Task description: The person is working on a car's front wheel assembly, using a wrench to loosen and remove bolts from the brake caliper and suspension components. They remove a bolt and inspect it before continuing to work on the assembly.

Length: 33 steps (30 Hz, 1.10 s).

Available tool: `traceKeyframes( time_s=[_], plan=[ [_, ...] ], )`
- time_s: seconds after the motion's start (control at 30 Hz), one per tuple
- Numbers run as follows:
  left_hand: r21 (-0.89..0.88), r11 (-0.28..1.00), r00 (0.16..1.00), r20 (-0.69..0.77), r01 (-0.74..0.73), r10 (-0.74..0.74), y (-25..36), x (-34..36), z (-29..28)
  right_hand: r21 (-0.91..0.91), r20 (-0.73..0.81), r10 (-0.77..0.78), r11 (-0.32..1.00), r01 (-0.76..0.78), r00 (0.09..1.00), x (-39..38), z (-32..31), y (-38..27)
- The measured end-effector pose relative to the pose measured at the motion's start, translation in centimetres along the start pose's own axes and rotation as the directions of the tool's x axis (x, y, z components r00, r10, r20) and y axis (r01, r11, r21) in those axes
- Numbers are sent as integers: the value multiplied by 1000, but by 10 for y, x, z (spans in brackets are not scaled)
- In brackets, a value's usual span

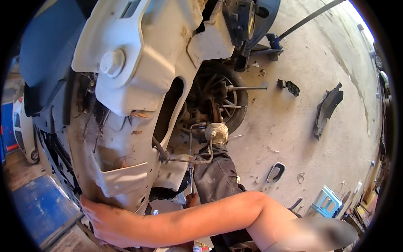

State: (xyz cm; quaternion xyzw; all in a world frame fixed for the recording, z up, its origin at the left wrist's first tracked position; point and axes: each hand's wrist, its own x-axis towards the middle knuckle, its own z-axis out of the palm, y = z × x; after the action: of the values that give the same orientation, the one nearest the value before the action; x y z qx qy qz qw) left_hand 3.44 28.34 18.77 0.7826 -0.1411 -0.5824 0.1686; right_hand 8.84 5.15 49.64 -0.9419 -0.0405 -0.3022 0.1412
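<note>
A long, thin metal wrench [191,168] runs up from my left hand [192,200] toward the steering and suspension parts [203,115] beside a wheel. My left hand is closed round its lower end; my right forearm hides most of that arm. My right arm crosses the lower part of the head view. At far left my right hand [98,220] grips the edge of the pale car body [126,143], with some fingertips hidden. A dark trouser leg [216,168] ends in a light, worn shoe [216,132] next to the suspension parts and a thin bent bar [184,160].
The wheel [240,84] stands under the body, with a metal bar near it. On the concrete floor [277,113] lie a black plastic trim piece [327,110], a small dark part [289,87] and a mirror-like frame [276,172]. A light-blue stool [327,202] stands at right.
</note>
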Motion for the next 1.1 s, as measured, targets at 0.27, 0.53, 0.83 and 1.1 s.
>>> traceKeyframes(
  time_s=[0.27,0.53,0.83,1.1],
  plan=[
    [-13,999,998,44,50,-50,30,-39,-19,202,204,-18,979,-25,979,1,-17,15],
    [-33,995,995,47,95,-94,66,-77,-44,258,41,114,958,-121,993,5,5,-3],
    [-76,987,989,48,141,-138,92,-108,-45,167,35,79,982,-84,996,3,5,-5],
    [-117,982,988,58,147,-141,121,-131,-74,187,71,110,975,-122,991,4,-5,0]
  ],
)
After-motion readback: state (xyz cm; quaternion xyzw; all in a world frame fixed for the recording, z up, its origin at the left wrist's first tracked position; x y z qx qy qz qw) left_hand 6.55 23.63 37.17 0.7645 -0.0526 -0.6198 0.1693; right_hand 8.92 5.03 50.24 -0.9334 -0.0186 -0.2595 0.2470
